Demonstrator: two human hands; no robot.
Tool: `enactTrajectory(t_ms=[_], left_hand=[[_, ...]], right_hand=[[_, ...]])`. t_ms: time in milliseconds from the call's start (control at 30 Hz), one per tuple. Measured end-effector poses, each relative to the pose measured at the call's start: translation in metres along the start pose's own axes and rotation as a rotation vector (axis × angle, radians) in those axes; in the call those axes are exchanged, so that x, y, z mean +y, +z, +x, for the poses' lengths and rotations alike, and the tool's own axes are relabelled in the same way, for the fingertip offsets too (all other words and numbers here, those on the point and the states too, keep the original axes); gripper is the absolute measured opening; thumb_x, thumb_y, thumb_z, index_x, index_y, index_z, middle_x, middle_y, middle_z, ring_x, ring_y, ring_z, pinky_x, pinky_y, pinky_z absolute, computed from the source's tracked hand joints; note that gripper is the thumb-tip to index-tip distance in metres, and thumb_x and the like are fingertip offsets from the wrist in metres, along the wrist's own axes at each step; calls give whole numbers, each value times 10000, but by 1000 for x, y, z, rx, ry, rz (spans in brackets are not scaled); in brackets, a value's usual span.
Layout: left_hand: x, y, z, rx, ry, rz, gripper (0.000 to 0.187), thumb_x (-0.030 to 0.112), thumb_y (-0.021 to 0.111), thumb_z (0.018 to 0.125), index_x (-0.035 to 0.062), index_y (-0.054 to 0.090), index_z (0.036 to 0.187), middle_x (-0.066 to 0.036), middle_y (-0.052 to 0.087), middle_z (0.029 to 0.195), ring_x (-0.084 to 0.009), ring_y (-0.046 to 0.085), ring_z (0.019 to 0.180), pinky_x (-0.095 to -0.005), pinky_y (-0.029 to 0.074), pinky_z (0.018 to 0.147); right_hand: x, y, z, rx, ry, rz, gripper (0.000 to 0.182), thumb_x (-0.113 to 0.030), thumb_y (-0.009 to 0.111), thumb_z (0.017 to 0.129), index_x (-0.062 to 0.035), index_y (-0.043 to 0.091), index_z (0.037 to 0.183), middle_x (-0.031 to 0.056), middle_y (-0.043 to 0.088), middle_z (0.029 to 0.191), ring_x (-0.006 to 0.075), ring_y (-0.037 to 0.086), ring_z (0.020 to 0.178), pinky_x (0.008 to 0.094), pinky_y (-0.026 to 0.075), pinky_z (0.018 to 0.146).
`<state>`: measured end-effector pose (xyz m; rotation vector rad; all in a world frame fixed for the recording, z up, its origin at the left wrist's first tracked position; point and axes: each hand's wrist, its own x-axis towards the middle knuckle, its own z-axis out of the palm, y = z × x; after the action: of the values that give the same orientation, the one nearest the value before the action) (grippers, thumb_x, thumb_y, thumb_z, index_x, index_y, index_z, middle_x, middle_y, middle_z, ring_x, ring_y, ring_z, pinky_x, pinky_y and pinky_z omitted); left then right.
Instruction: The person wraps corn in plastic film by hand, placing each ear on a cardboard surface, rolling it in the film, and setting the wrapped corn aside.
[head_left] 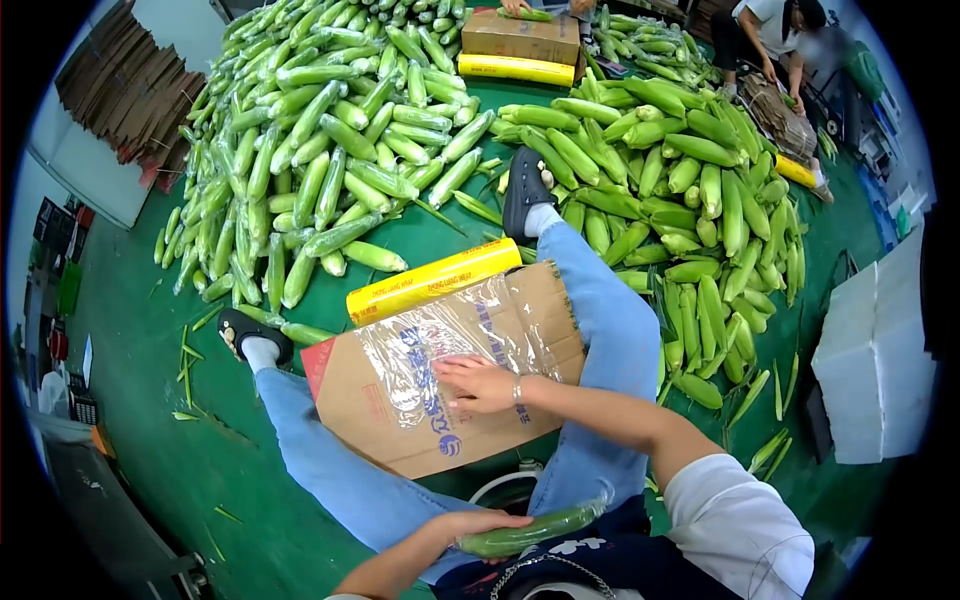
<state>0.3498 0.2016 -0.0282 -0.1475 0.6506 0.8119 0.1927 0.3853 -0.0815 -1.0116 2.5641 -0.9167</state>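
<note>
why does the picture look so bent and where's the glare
Head view: a fisheye lens bows the green floor and leaves black corners; glare sits on the plastic film over the cardboard; the far person looks soft.

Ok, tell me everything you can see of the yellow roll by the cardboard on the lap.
The yellow roll is a long tube of cling film with red print, lying slanted along the far edge of the flat brown cardboard sheet. A clear sheet runs from it over the cardboard, where the right hand presses it flat. It rests between the knees.
</note>
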Motion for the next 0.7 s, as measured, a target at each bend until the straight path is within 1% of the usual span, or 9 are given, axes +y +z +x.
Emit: enactTrajectory(t_ms=[233,300,367,400,467,500,567,633,700], left_hand=[[64,19,-96,443,568,45,511,400,636,869,-49,585,1106,-170,638,980,-215,633,902,-331,516,769],[100,40,-110,577,680,180,475,347,668,856,-46,585,1109,-174,619,1056,-216,607,1004,-342,490,844],[130,53,-113,1189,1378,935,326,176,678,843,-40,596,1072,-156,612,1028,-209,602,902,-345,477,839],[139,51,-112,1190,1382,932,326,176,678,843,-40,596,1072,-156,612,1028,-209,602,902,-345,477,839],[157,41,-115,1625,1908,756,364,148,616,869,16,510,1191,-161,581,1104,-232,575,985,-373,468,869],[177,37,-120,1627,1903,766,364,148,616,869,16,510,1191,-161,581,1104,-232,575,985,-373,468,869],[224,27,-131,1478,2092,-115,410,153,616,870,34,436,1219,-170,591,1071,-233,603,848,-358,521,756],[246,-21,-152,1276,1941,-286,440,146,633,860,43,404,1221,-169,596,1045,-248,617,811,-368,530,707],[273,-80,-170,949,1560,-620,425,237,644,863,45,428,1174,-163,610,956,-256,631,726,-380,547,595]], right_hand=[[-76,-68,-115,31,574,1016,299,-245,541,924,-7,640,1076,142,648,963,225,619,948,378,489,850],[-80,-62,-111,1096,817,1784,172,-143,557,881,11,627,911,102,616,798,202,613,828,342,503,786],[-67,-71,-90,1128,852,1975,176,-172,553,896,-11,601,847,102,608,782,213,610,823,357,500,804],[-59,-71,-77,1152,892,2175,214,-202,548,910,-32,575,784,101,599,767,224,607,818,372,497,822],[-59,-62,-39,930,998,2243,152,-171,526,892,-47,598,840,101,614,832,222,599,831,358,496,805],[-74,-71,-17,967,1110,2202,193,-204,486,916,-63,612,875,100,622,862,221,598,797,353,502,776],[-81,-103,9,742,1058,2159,231,-227,462,929,-57,611,885,100,624,876,219,598,774,351,508,752],[-51,-122,33,519,1016,2080,269,-251,438,942,-50,611,895,99,625,890,216,597,750,350,514,728],[-3,-125,61,-115,883,1359,355,-330,402,956,-38,604,972,82,618,792,192,608,662,343,509,594]])
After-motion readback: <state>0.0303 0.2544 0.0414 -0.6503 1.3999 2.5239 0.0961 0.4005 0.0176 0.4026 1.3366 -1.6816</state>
